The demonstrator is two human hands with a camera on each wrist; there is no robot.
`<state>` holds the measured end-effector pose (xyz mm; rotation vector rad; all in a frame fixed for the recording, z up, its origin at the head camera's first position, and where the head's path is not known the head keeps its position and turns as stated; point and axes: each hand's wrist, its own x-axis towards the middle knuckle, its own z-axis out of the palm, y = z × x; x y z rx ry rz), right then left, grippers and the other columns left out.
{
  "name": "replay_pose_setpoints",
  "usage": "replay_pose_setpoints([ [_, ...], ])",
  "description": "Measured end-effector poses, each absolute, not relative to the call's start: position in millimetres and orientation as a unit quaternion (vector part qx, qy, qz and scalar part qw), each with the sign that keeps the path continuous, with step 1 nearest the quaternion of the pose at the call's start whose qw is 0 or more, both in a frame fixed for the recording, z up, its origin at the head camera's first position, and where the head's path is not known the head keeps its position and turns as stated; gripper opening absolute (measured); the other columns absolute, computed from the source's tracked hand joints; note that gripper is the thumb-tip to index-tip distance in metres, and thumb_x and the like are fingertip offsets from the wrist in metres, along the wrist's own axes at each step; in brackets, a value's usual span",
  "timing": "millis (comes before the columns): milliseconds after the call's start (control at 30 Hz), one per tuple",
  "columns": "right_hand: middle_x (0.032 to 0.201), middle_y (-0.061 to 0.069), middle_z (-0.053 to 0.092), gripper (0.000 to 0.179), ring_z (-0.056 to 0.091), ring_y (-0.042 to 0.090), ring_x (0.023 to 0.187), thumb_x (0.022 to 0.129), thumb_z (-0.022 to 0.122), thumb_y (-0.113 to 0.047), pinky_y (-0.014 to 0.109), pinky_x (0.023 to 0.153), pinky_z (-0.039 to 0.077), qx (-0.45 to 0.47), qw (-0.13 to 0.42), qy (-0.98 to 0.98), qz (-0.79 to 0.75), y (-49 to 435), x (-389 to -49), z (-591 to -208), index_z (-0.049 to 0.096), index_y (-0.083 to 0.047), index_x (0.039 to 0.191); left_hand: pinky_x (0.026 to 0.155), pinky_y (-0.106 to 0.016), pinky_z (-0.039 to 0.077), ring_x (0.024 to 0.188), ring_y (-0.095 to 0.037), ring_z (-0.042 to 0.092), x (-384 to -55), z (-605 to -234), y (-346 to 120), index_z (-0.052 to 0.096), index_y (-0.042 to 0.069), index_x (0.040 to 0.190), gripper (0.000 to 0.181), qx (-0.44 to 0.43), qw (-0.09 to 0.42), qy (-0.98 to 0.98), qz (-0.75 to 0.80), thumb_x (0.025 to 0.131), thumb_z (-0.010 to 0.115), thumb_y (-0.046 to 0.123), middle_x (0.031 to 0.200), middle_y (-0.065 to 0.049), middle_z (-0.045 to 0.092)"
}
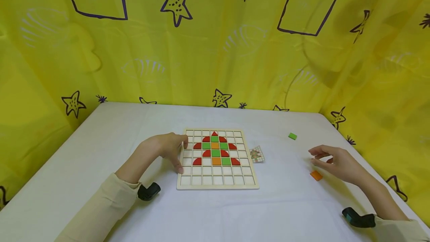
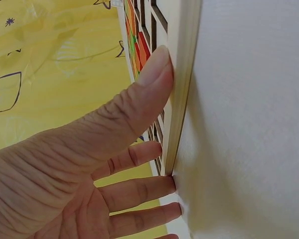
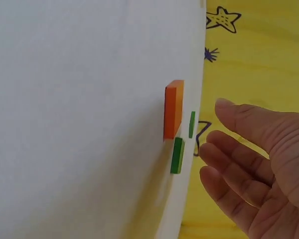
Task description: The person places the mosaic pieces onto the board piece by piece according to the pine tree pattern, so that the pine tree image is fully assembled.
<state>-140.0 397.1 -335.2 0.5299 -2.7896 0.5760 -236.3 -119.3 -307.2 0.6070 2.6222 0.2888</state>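
A wooden grid board (image 1: 218,187) lies on the table, with red, green and orange tiles (image 1: 215,153) forming a tree-like pattern. My left hand (image 1: 167,148) rests at its left edge; the thumb touches the frame in the left wrist view and the other fingers extend along the edge. Over at the right, my right hand (image 1: 342,164) hovers with loosely bent fingers and nothing between them. An orange square tile (image 1: 316,175) lies just below its fingertips. In the right wrist view a green tile (image 3: 177,155) lies beside the orange one; the hand hides it from the head view.
Another green tile (image 1: 292,136) lies farther back on the right. A small pattern card (image 1: 256,154) sticks out at the board's right side. The white-covered table (image 1: 134,122) is backed by a yellow curtain (image 1: 208,47) with drawn stars.
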Motion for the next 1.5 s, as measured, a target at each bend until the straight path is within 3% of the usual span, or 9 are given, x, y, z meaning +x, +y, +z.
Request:
replay_pose_setpoints([
  [333,0.112,0.011,0.074,0.032,0.059,-0.007,0.097,0.087,0.081,-0.011,0.025,0.071,0.054,0.161,0.074,-0.964,0.2,418,-139,-342,0.071,-0.006,0.117,0.085,-0.042,0.049,0.101,-0.023,0.054,-235,-307,-120,0.057,0.018,0.117,0.071,0.216,0.215,0.946,0.107,0.063,0.099,0.038,0.111,-0.005,0.06],
  [700,0.112,0.009,0.073,0.032,0.062,0.006,0.098,0.088,0.079,-0.011,0.025,0.075,0.053,0.125,0.03,-0.976,0.175,419,-142,-340,0.07,-0.006,0.119,0.085,-0.043,0.049,0.101,-0.023,0.054,-236,-303,-120,0.057,0.018,0.117,0.071,0.221,0.213,0.946,0.106,0.063,0.099,0.038,0.11,-0.006,0.06],
  [1200,0.093,-0.004,0.069,0.025,0.06,0.007,0.082,0.084,0.084,-0.014,0.028,0.07,0.054,0.141,0.059,-0.977,0.145,410,-147,-341,0.07,-0.006,0.104,0.086,-0.043,0.049,0.102,-0.024,0.054,-238,-304,-118,0.057,0.017,0.116,0.07,0.219,0.216,0.946,0.099,0.064,0.099,0.038,0.112,-0.006,0.06],
  [1500,0.094,-0.009,0.07,0.024,0.063,0.01,0.085,0.082,0.084,-0.007,0.027,0.071,0.054,0.206,0.104,-0.959,0.168,377,-160,-325,0.071,-0.01,0.102,0.089,-0.045,0.049,0.104,-0.024,0.054,-235,-307,-119,0.057,0.018,0.116,0.07,0.22,0.215,0.946,0.102,0.063,0.099,0.038,0.115,-0.007,0.06],
])
